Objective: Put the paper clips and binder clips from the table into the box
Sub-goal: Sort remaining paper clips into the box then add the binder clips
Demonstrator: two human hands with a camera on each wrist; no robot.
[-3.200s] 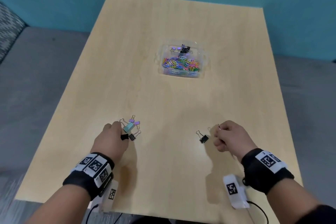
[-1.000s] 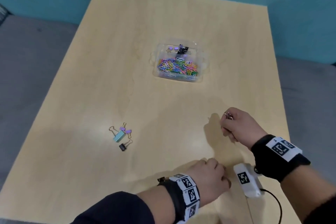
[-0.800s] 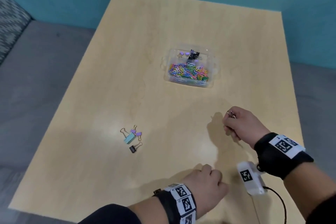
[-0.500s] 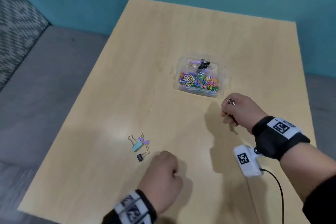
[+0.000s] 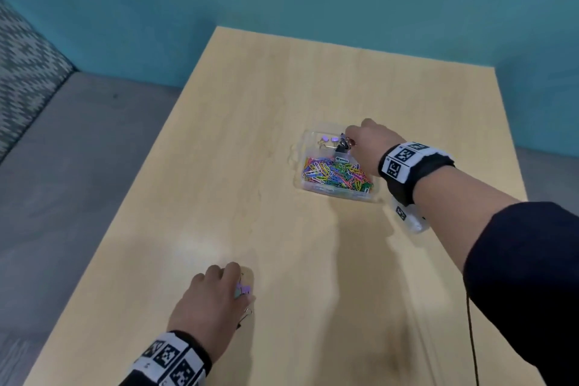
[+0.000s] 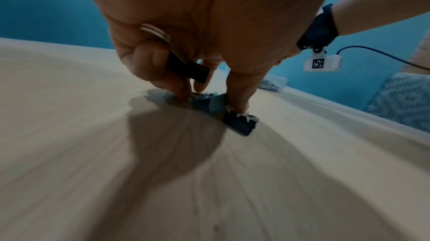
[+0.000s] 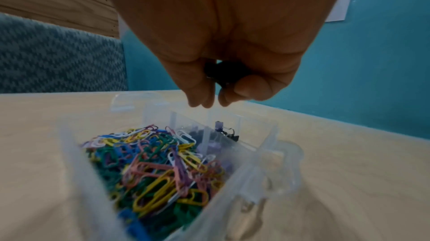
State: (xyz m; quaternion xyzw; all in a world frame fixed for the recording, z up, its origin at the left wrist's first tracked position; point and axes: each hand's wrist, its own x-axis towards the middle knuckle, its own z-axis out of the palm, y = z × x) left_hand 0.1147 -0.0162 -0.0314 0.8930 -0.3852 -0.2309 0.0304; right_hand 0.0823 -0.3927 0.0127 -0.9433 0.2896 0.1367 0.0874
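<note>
Our right hand [image 7: 223, 72] hung over the far compartment of the clear box [image 5: 336, 194], fingers curled round 1 black binder clip [image 7: 221, 74]. Our left hand [image 6: 193, 46] gripped another black clip [image 6: 188, 69] while pinching at the teal binder clip [image 6: 208, 103] on the table [image 5: 282, 97]. We judged these clips light, stiff and slick — best pinched across the sprung body, not the floppy wire handles.
</note>
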